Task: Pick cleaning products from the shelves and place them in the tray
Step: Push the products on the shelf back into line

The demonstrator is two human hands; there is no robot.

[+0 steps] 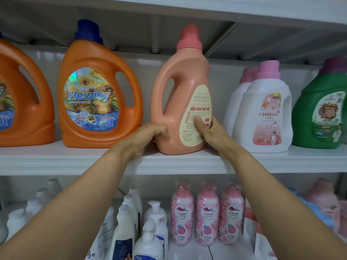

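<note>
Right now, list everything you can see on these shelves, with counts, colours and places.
salmon jug: 1, salmon-pink, pink cap, upper shelf centre
orange jugs: 2, orange, upper shelf left, leftmost cut off
white jugs: 2, white, pink caps, upper shelf right of salmon jug
green jug: 1, green, purple cap, upper shelf far right
UYAJOY bottles: 3, pink, lower shelf centre
white bottles: several, white, lower shelf left
blurred packs: count unclear, pink and blue, lower shelf right
left hand: 1, grips salmon jug's lower left side
right hand: 1, grips its lower right side, thumb on label
</note>
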